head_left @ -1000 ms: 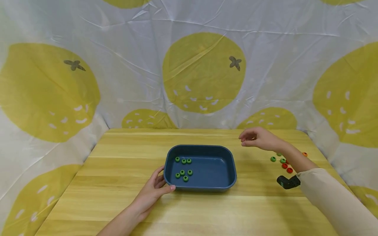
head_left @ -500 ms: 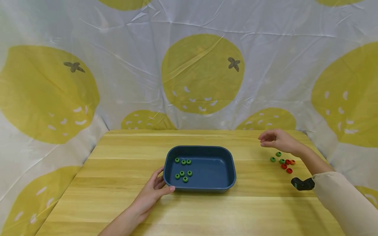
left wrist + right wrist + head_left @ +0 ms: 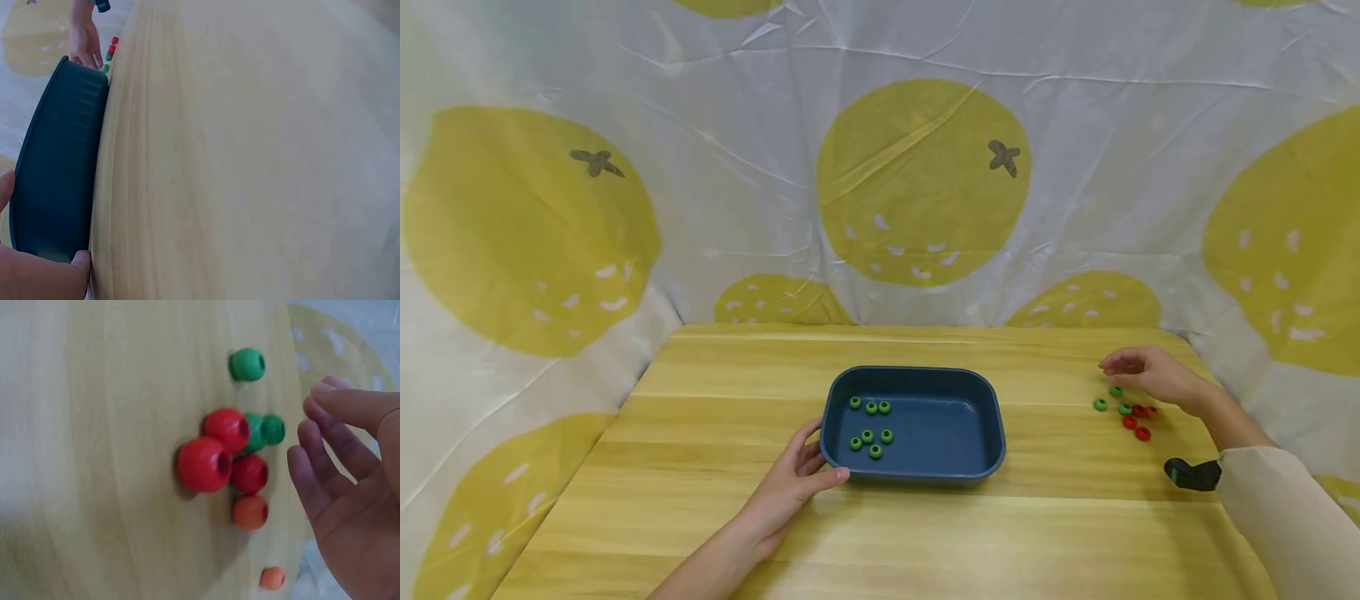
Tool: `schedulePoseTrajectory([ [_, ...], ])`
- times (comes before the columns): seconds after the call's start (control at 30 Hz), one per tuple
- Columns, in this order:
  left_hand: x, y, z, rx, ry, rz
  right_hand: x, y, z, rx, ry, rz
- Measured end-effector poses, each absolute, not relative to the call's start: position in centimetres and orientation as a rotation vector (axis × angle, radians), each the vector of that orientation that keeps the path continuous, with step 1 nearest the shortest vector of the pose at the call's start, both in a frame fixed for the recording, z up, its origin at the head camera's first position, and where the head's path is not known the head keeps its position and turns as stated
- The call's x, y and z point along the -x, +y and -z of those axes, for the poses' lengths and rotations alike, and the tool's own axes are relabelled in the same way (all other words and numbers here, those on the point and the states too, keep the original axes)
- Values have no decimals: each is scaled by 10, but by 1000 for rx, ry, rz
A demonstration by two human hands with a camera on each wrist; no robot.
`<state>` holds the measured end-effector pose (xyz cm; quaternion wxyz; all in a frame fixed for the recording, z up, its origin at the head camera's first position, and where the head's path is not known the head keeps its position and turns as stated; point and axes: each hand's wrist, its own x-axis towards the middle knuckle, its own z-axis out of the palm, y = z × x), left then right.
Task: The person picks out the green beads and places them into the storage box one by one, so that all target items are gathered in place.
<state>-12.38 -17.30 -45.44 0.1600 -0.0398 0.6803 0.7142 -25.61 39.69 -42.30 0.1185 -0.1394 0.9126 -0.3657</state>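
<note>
A dark blue rectangular plastic tub (image 3: pixel 943 437) stands on the table, with several green beads (image 3: pixel 876 452) in its left half. My left hand (image 3: pixel 790 487) grips its front left corner, thumb at the front rim and fingers along the left wall. In the left wrist view the side of the tub (image 3: pixel 59 162) fills the gap between thumb and fingers. My right hand (image 3: pixel 1157 375) hovers over the loose beads at the right, fingers slightly bent and apart, holding nothing. Below it lie green beads (image 3: pixel 248 364), red beads (image 3: pixel 205 464) and two orange beads (image 3: pixel 250 512).
The wooden table (image 3: pixel 715 375) ends at the back against a white curtain (image 3: pixel 1090 183) printed with yellow fruit. A black device (image 3: pixel 1193 475) is strapped at my right wrist, by the beige sleeve (image 3: pixel 1277 500).
My right hand has moved right, from beside the tub to over the loose beads, and come lower. My left hand keeps its grip, and the tub and its beads have stayed put.
</note>
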Motion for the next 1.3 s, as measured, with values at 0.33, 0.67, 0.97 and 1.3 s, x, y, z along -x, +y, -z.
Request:
schedulePoseTrajectory([
  [0.33, 128, -168, 457, 82, 1912, -2038, 249, 420, 444, 345, 2665, 997],
  [0.67, 130, -172, 453, 106, 1918, -2061, 257, 413, 445, 317, 2707, 969],
  [0.97, 128, -174, 457, 97, 1919, -2077, 258, 407, 442, 331, 2832, 917],
  [1.3, 128, -175, 456, 110, 1923, -2055, 262, 387, 430, 408, 2827, 945],
])
